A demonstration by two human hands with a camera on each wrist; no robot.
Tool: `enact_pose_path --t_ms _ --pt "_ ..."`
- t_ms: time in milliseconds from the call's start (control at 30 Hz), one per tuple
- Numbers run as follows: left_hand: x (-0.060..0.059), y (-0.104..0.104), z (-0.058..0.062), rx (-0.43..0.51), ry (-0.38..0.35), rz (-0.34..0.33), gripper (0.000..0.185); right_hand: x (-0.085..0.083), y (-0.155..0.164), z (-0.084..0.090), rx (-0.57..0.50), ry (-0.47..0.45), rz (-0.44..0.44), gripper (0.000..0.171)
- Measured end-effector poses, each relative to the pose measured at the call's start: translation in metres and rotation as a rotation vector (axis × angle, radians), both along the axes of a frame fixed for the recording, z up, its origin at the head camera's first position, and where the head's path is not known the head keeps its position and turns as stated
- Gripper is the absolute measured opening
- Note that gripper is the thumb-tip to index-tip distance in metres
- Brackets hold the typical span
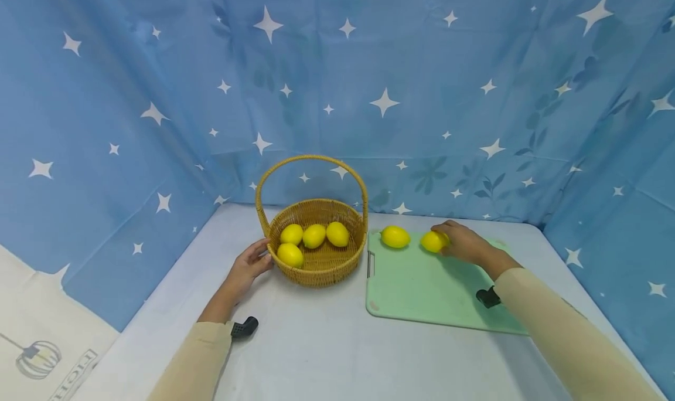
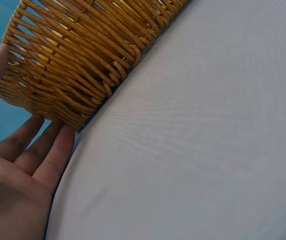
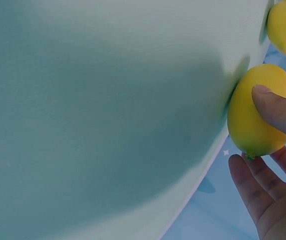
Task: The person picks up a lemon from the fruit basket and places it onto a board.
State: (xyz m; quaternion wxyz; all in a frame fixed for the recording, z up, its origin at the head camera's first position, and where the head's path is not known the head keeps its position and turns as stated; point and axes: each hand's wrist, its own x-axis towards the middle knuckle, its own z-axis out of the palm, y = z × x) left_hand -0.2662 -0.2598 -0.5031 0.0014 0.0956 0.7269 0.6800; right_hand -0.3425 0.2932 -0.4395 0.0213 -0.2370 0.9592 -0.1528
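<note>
At the left, the left hand (image 1: 248, 269) lies on the pale grey table (image 1: 316, 342) with its fingers (image 2: 52, 155) stretched out nearly straight, their tips touching the lower wall of the wicker basket (image 1: 321, 266); the left wrist view shows the thumb up against the weave as well, so the hand braces the basket rather than gripping it. The basket stands upright near the back of the table, its hoop handle (image 1: 311, 160) arching overhead, and it holds four lemons (image 1: 314, 235) lying close together.

Just to the right of the basket, nearly touching it, is a light green cutting board (image 1: 422, 289) lying flat. Two more lemons sit at its far edge: one loose lemon (image 1: 395, 237) near the board's left corner, and a second lemon (image 1: 433, 241) beside it, a little apart. The right hand (image 1: 464, 243) is closed over that second lemon, the thumb (image 3: 278, 107) pressing on its side and the fingers curled below it. It seems to rest on the board, though the hand hides its underside.

A blue star-printed cloth (image 1: 422, 96) hangs behind and to both sides.
</note>
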Motion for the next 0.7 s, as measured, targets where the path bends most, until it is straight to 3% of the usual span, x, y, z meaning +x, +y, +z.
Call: enact_pose_path --t_ms 300,700 --pt "-0.0021 0.0002 -0.0021 -0.008 0.015 -0.020 0.059 0.0000 0.0026 0.0033 0.028 0.029 0.007 0.057" --pt "0.0001 -0.0016 0.0007 -0.030 0.015 -0.016 0.060 -0.0023 0.0061 0.0054 0.001 -0.030 -0.041 0.062"
